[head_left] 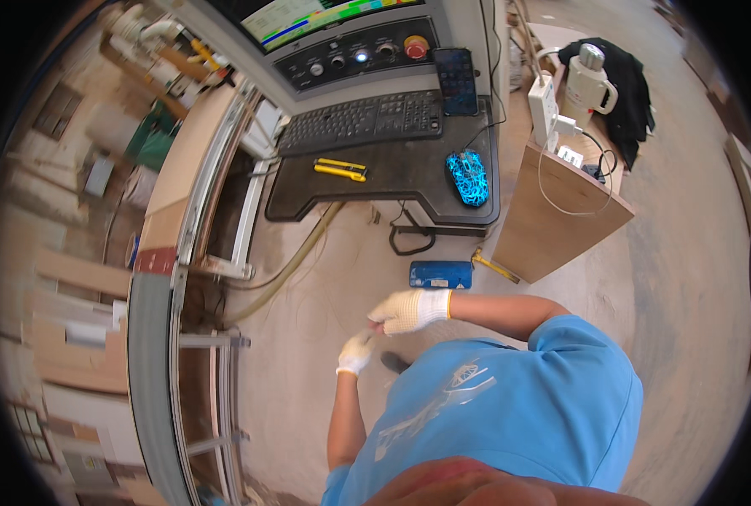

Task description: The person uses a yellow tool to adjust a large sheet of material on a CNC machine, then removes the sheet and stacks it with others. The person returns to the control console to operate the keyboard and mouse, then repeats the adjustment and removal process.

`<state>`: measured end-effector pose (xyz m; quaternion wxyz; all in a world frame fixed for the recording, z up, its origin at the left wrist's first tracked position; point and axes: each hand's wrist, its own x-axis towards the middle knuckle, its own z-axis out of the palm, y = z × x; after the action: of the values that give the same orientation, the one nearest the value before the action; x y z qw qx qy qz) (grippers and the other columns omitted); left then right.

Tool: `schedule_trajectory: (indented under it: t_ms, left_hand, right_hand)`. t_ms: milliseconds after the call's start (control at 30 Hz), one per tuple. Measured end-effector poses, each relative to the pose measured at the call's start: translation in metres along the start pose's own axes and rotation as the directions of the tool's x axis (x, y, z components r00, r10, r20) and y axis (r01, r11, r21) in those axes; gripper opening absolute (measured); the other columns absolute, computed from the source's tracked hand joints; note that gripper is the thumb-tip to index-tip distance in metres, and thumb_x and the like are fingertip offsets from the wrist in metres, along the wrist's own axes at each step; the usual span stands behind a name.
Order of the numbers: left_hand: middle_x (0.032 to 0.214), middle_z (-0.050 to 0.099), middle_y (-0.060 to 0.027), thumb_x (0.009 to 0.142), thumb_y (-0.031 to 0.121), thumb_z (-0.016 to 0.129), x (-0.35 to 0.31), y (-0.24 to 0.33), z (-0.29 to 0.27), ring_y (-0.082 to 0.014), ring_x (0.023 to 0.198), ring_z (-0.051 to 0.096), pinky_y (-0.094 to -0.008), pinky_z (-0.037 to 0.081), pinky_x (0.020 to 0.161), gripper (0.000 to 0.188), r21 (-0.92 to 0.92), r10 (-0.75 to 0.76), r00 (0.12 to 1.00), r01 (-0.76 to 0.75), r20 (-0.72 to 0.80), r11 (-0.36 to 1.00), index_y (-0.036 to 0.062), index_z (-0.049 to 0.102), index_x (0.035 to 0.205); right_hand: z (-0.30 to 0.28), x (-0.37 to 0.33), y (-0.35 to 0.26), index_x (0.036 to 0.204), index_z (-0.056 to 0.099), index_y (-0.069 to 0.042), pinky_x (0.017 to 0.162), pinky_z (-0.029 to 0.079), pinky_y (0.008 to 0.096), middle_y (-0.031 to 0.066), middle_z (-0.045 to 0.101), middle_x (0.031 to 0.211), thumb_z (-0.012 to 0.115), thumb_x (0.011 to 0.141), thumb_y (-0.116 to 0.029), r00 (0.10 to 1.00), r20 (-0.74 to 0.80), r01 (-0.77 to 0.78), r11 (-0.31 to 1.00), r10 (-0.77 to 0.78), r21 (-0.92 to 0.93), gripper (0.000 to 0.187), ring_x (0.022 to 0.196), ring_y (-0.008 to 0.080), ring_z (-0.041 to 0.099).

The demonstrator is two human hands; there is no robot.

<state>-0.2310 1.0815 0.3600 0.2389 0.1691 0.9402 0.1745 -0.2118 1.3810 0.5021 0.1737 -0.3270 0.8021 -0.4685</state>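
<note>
Both my hands wear cream knitted work gloves and meet in front of my blue shirt, over the floor. My right hand (409, 311) comes in from the right, its fingers curled down toward the left. Just below it, my left hand (357, 351) reaches up so that the fingertips of both hands touch or overlap. A small pinkish patch shows where they meet; whether it is bare fingertips or something held is too small to tell. The fingers of both hands look closed together. Nearest to the right hand, a blue box-shaped thing (440, 275) lies beyond the wrist.
Ahead stands a control console with a red knob (416, 47), keyboard (363, 121), phone (455, 82), yellow utility knife (340, 169) and patterned blue mouse (467, 178). A wooden stand (561, 211) carries a jug (588, 84) and power strip (543, 112). A hammer (495, 266) is below; a machine rail (158, 363) runs left.
</note>
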Motion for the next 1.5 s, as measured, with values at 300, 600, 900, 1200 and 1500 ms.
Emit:
schedule_trajectory:
  t_ms: [300,600,900,1200,1500]
  left_hand:
    - [0.113,0.07,-0.0207,0.097,0.04,0.059,0.17,0.194,-0.185,-0.0403,0.105,0.068,-0.0482,0.053,0.093,0.038,0.146,0.763,0.509,-0.856,0.399,0.495,0.0105,0.07,0.117]
    - [0.097,0.075,-0.0176,0.09,0.038,0.061,0.219,0.245,-0.188,-0.0398,0.094,0.072,-0.0516,0.055,0.085,0.037,0.186,0.583,0.088,-0.976,0.807,-0.11,0.0071,0.075,0.105]
    - [0.088,0.073,-0.0204,0.086,0.032,0.067,0.197,0.232,-0.198,-0.0413,0.081,0.071,-0.052,0.056,0.073,0.027,-0.196,0.525,-0.191,-0.979,0.83,-0.046,0.0068,0.073,0.094]
    - [0.097,0.071,-0.0206,0.091,0.035,0.068,0.199,0.241,-0.21,-0.0411,0.09,0.07,-0.0538,0.054,0.082,0.032,-0.132,0.42,-0.118,-0.991,0.9,0.005,0.006,0.068,0.104]
    - [0.084,0.075,-0.0188,0.08,0.026,0.069,0.2,0.224,-0.199,-0.0378,0.081,0.074,-0.05,0.057,0.071,0.024,-0.101,0.532,-0.105,-0.994,0.84,-0.038,0.0073,0.081,0.089]
  right_hand:
    - [-0.182,0.098,-0.048,0.094,0.065,-0.009,0.073,0.054,0.0503,0.0133,0.067,0.089,0.061,0.094,-0.031,0.82,-0.463,-0.029,0.783,-0.337,-0.622,0.022,0.084,0.0371,0.067]
    - [-0.232,0.12,0.004,0.092,0.067,-0.009,0.07,0.054,0.0491,0.0123,0.067,0.086,0.068,0.087,-0.025,0.687,-0.717,-0.386,0.777,-0.118,-0.497,0.017,0.082,0.036,0.068]
    - [-0.239,0.11,0.022,0.095,0.066,-0.01,0.073,0.054,0.0486,0.0121,0.069,0.09,0.069,0.089,-0.026,0.656,-0.754,-0.406,0.853,0.023,-0.328,0.018,0.084,0.0368,0.068]
    - [-0.234,0.107,0.019,0.092,0.063,-0.011,0.07,0.054,0.0502,0.0121,0.066,0.087,0.069,0.086,-0.027,0.693,-0.719,-0.407,0.793,-0.054,-0.453,0.018,0.082,0.0361,0.067]
    - [-0.24,0.114,0.013,0.096,0.065,-0.005,0.073,0.054,0.0488,0.016,0.066,0.09,0.065,0.086,-0.015,0.682,-0.731,-0.41,0.835,0.012,-0.368,0.015,0.081,0.039,0.067]
